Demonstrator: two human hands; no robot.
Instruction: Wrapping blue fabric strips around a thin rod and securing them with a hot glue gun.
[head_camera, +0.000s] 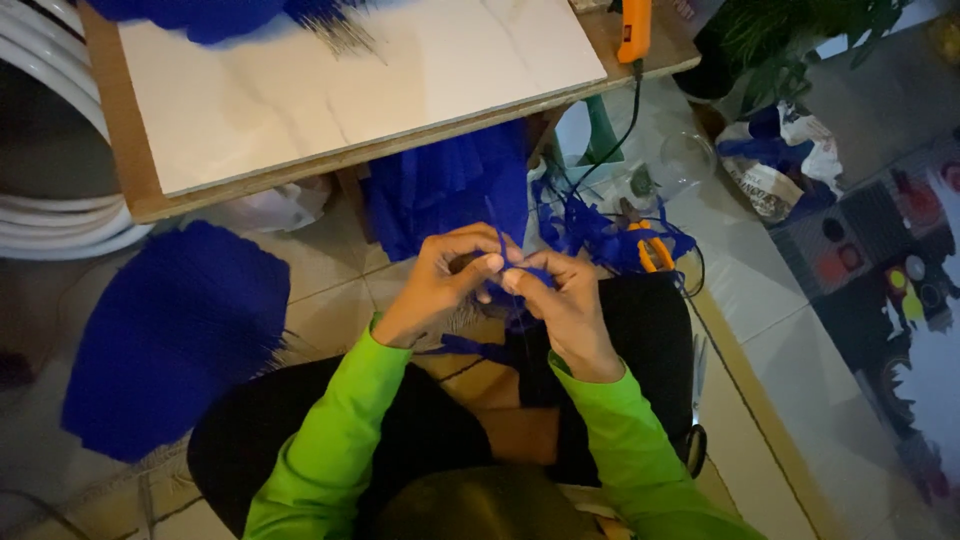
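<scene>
A tiled floor (770, 330) spreads under everything, and a low desk (340, 80) with a pale marbled top and a wooden edge stands at the far side of it. A big sheet of dark blue crepe paper (170, 335) lies flat on the floor to the left of the person's knees, its right edge cut into a fringe. More folded blue paper (450, 185) hangs or leans under the desk edge, straight ahead of the hands. To the right, a patterned mat (890, 270) covers the floor, with a crumpled bag (775, 170) near its upper corner and a clear glass bowl (685, 160) just beside that. An orange glue gun (634, 28) rests on the right end of the desk, its black cord trailing down to the floor. A tangle of blue paper scraps (600, 235) sits past the right knee, with orange-handled scissors (652, 245) lying in it. The person wears bright green sleeves. The left hand (440, 285) and the right hand (565, 300) meet above the lap, fingers pinched narrow on a thin blue paper strip (500, 240), which stands up between the fingertips and trails down toward the lap.
</scene>
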